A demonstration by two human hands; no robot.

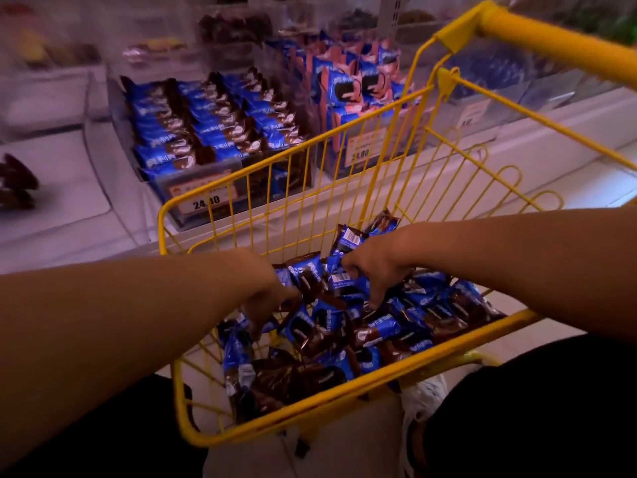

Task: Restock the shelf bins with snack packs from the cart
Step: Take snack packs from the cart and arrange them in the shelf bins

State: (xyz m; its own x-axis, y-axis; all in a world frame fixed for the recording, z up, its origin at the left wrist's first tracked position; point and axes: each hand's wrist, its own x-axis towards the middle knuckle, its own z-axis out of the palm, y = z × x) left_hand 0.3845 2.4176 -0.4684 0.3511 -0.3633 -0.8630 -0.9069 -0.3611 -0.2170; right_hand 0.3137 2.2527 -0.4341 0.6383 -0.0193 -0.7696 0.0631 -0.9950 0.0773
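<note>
Yellow wire cart (331, 391) sits against the white shelf, so both hands dig into its heap of blue-and-brown foil snack packs (396, 332): right hand (377, 267) fingers clutch several, left hand (265, 291) fingers pinch one, bound for the clear plastic bin (193, 198).

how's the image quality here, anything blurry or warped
Head view: dim, with a purple cast; the upper shelf bins are smeared by blur, while the snack packs in the yellow cart and both hands, left hand and right hand, are fairly sharp; the wide lens bends the cart handle.
</note>
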